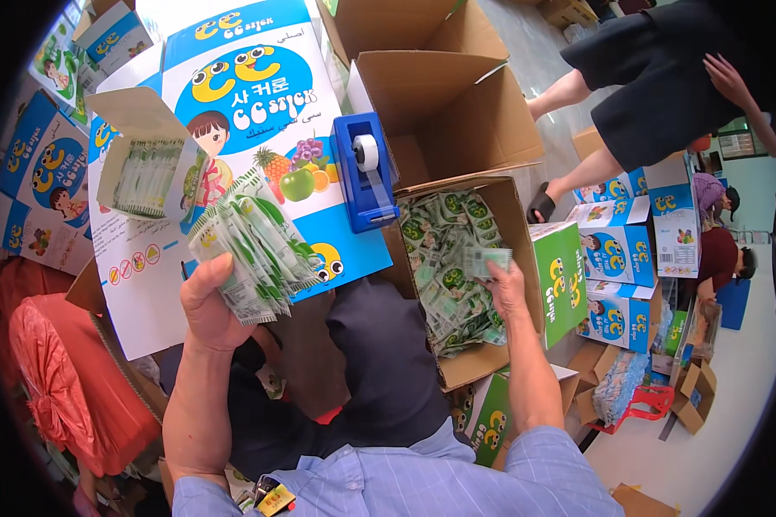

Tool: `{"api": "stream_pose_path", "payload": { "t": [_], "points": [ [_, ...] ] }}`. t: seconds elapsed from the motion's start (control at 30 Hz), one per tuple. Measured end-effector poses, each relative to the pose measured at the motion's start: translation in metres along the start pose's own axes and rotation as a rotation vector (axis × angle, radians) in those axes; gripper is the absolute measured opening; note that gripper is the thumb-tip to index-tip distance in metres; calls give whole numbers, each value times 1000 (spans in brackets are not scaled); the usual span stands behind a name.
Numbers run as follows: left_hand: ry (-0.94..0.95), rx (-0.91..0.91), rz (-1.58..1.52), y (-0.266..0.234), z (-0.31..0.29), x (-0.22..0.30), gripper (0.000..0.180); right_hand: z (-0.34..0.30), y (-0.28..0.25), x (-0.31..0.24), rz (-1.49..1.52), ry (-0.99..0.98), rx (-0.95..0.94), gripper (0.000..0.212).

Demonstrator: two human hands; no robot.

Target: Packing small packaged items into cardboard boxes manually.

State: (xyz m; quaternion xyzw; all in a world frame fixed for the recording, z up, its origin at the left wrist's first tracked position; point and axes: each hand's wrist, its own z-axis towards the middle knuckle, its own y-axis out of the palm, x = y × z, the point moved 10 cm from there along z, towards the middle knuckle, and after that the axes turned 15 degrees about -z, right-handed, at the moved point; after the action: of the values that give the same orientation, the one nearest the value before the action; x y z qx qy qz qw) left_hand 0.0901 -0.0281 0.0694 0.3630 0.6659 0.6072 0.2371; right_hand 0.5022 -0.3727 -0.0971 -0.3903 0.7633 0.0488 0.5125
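Sachets [254, 241]: green and white, a fanned bunch held at the near edge of the printed carton [142, 297]; others stand in a row [147, 177] in the small box [142, 112], and a loose pile [451, 280] lies in the open carton [480, 365].
Left hand [211, 303]: gripping the bunch, thumb on the near face; other fingers mostly hidden behind it.
Right hand [507, 289]: thumb and fingers pinching a packet [489, 261] above the pile; cannot tell whether one or several.
Small box: flap raised, just beyond the bunch.
Tape dispenser [347, 172]: on the printed carton, near its right edge, beside the open carton.
Bunch risk: slick-looking film, uneven fan; a loosened thumb could let the outer ones slide toward the lap.
Packet risk: held near one end, so a weak pinch could drop it back among the pile.
Box risk: looks light; a knock from the bunch might shift or tip it.
Dispenser risk: a low sweep between the hands might catch it.
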Motion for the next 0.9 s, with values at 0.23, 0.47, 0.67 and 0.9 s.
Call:
{"api": "stream_pose_path", "payload": {
  "t": [0.23, 0.47, 0.67, 0.9],
  "points": [
    [32, 0, 21, 0, -3, 7, 68, -12, 14, 18, -1078, -86, -97, 43],
    [23, 12, 17, -3, -4, 4, 67, -25, 83, -14, -1480, -499, -286, 36],
    [45, 13, 24, -6, -5, 10, 67, -27, 88, -40, -1237, -557, -218, 33],
    [43, 40, 17, -10, -7, 13, 68, 58, 60, -147, -1403, -695, 292, 30]
  ]
}}
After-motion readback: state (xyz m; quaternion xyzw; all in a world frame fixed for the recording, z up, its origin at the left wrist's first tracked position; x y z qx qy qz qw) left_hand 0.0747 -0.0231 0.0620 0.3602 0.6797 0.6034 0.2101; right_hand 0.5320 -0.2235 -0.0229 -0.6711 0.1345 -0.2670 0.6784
